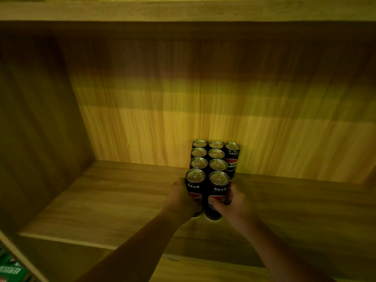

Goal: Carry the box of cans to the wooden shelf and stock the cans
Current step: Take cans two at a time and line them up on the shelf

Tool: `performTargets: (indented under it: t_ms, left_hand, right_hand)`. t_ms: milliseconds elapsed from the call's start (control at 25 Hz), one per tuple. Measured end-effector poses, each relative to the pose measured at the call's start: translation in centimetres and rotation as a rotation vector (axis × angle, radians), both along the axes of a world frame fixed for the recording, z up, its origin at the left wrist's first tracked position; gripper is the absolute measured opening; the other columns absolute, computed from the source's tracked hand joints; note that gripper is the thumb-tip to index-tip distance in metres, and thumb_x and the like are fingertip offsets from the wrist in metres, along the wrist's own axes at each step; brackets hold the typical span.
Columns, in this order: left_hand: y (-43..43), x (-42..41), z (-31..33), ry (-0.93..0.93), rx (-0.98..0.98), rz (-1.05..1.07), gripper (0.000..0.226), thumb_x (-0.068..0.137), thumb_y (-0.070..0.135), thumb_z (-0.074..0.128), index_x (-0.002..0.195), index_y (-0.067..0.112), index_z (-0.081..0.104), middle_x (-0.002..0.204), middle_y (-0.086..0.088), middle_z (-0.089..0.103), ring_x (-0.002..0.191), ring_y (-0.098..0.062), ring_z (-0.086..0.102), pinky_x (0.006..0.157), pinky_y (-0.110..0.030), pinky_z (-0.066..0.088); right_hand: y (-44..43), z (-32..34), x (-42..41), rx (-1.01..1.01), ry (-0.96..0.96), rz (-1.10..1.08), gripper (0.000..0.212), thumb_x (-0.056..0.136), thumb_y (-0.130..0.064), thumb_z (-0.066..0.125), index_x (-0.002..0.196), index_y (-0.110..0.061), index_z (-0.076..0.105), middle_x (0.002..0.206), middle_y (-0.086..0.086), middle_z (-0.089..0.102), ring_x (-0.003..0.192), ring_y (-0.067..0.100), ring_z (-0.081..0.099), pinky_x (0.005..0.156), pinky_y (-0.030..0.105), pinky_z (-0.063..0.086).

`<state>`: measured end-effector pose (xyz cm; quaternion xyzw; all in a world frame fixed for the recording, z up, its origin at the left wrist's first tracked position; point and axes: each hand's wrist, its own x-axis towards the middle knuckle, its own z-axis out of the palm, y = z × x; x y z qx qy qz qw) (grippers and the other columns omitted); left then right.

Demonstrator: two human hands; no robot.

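Several black cans stand upright in rows on the wooden shelf [122, 200], running from the back panel toward me. One single can [232, 159] stands alone at the right of the back row. My left hand [181, 198] is wrapped around the front left can [195, 182]. My right hand [232, 204] grips the front right can [218, 186], thumb across its label. Both front cans stand on the shelf board, touching the rows behind. The box is not in view.
The shelf bay has a side wall [36, 139] at the left and a board above [183, 11]. Bare shelf board lies left and right of the cans. Green packages [10, 267] show at the bottom left corner, below the shelf.
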<state>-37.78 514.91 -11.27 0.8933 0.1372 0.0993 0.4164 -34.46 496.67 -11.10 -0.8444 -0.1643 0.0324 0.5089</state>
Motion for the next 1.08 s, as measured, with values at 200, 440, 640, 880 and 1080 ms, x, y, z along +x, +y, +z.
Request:
performTargets:
  t_ms: [200, 440, 640, 880, 1080]
  left_hand:
    - [0.5, -2.1, -0.3, 0.01, -0.056, -0.084, 0.065, 0.066, 0.023, 0.089, 0.123, 0.021, 0.057, 0.111, 0.013, 0.06, 0.098, -0.003, 0.057, 0.072, -0.011, 0.048]
    - [0.6, -2.4, -1.8, -0.064, -0.1, -0.056, 0.063, 0.072, 0.025, 0.085, 0.128, 0.023, 0.058, 0.117, 0.011, 0.065, 0.1, -0.003, 0.063, 0.079, -0.015, 0.054]
    - [0.7, -2.4, -2.5, -0.086, -0.083, -0.051, 0.07, 0.07, 0.03, 0.086, 0.132, 0.026, 0.055, 0.12, 0.012, 0.063, 0.104, -0.003, 0.062, 0.087, -0.019, 0.055]
    - [0.7, -2.2, -2.8, -0.087, -0.071, -0.044, 0.07, 0.071, 0.03, 0.086, 0.133, 0.024, 0.055, 0.12, 0.011, 0.062, 0.103, -0.003, 0.061, 0.08, -0.012, 0.052]
    - [0.7, -2.3, -2.4, -0.032, -0.038, -0.049, 0.077, 0.069, 0.033, 0.087, 0.137, 0.022, 0.051, 0.127, 0.007, 0.059, 0.112, -0.008, 0.059, 0.094, -0.024, 0.053]
  right_hand:
    - [0.0, -0.2, -0.1, -0.018, 0.013, -0.006, 0.052, 0.073, -0.047, 0.078, 0.117, -0.039, 0.05, 0.103, -0.02, 0.062, 0.102, 0.006, 0.064, 0.089, 0.038, 0.055]
    - [-0.3, -1.0, -0.4, -0.063, 0.072, -0.013, 0.058, 0.075, -0.036, 0.08, 0.125, -0.033, 0.051, 0.11, -0.012, 0.066, 0.102, 0.007, 0.064, 0.088, 0.033, 0.055]
    - [0.0, -1.9, -0.9, -0.191, 0.009, -0.085, 0.055, 0.079, -0.04, 0.076, 0.126, -0.027, 0.051, 0.111, -0.01, 0.067, 0.091, 0.004, 0.062, 0.067, 0.017, 0.046]
    - [0.4, -3.0, -1.2, -0.19, -0.027, -0.142, 0.06, 0.078, -0.041, 0.076, 0.13, -0.024, 0.051, 0.118, -0.005, 0.068, 0.099, 0.007, 0.066, 0.074, 0.02, 0.053]
    - [0.2, -3.0, -1.2, -0.219, -0.034, -0.122, 0.064, 0.078, -0.047, 0.074, 0.133, -0.025, 0.049, 0.126, -0.003, 0.065, 0.11, 0.011, 0.064, 0.082, 0.026, 0.056]
